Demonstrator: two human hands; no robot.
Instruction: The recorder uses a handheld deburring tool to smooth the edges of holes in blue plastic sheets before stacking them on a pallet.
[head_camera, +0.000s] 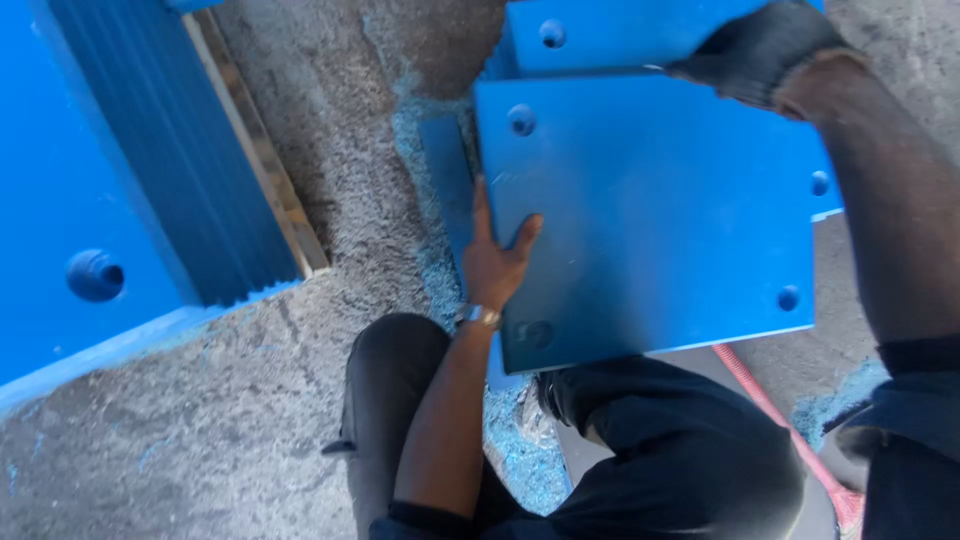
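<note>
Stacked blue slabs (110, 200) lie at 9 o'clock on the concrete floor (330, 130). Left hand (495, 262), fingers spread, presses flat on the blue drilled panel (660, 220) at centre. Right hand (765, 50), gloved, grips the panel's far edge at 1 o'clock.

Thick blue slab (650, 220) with corner holes, flat atop another blue slab (600, 35), on concrete.

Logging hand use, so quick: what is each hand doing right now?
Left hand: bare, open, fingers spread flat on the thick blue plastic slab with corner holes.
Right hand: in a dark glove, gripping the slab's far edge.
</note>
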